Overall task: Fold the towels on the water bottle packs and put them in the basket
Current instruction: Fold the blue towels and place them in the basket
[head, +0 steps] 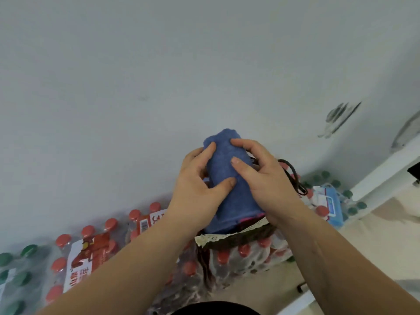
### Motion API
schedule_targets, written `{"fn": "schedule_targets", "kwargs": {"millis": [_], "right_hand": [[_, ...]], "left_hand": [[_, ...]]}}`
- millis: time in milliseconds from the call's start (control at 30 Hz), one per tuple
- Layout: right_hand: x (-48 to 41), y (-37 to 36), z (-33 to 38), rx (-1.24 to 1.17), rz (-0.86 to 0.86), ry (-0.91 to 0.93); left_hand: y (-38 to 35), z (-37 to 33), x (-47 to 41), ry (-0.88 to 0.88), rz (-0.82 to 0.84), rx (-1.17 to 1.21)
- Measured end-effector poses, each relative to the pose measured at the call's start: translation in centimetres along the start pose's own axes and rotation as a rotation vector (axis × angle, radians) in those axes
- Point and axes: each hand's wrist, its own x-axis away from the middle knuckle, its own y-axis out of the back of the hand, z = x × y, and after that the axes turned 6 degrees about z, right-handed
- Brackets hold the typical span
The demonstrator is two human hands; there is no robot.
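Blue towel (227,173), rolled, gripped by the left hand (195,185) and right hand (266,178), fingers curled round its sides. Its lower end sits inside the basket (218,238), which stands on the packs (79,251).

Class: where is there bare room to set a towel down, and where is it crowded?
Free: the top of the red-capped pack, between the basket and the green-capped bottles; the floor right of the packs. Crowded: the basket's mouth, taken up by the towel that the left hand and right hand grip; a blue packet lies right of it.
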Motion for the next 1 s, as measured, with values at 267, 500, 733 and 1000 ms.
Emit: {"fn": "schedule_targets", "kwargs": {"millis": [267, 500, 733, 1000], "right_hand": [[-1.5, 7.3, -5.8, 0.309, -0.113, -0.073], [-3.0, 8.7, -7.3, 0.46, 0.002, -0.085], [-5.5, 4.2, -9.7, 0.487, 0.161, -0.071], [-4.9, 3.6, -12.5, 1.254, 0.231, -0.012]], "left_hand": [[-2.9, 4.7, -2.8, 0.052, 0.246, -0.812], [-2.9, 8.7, -2.1, 0.302, 0.43, -1.365], [-2.9, 8.8, -1.9, 0.344, 0.46, -1.441], [-3.0, 9.1, -1.8, 0.343, 0.496, -1.372]]}}
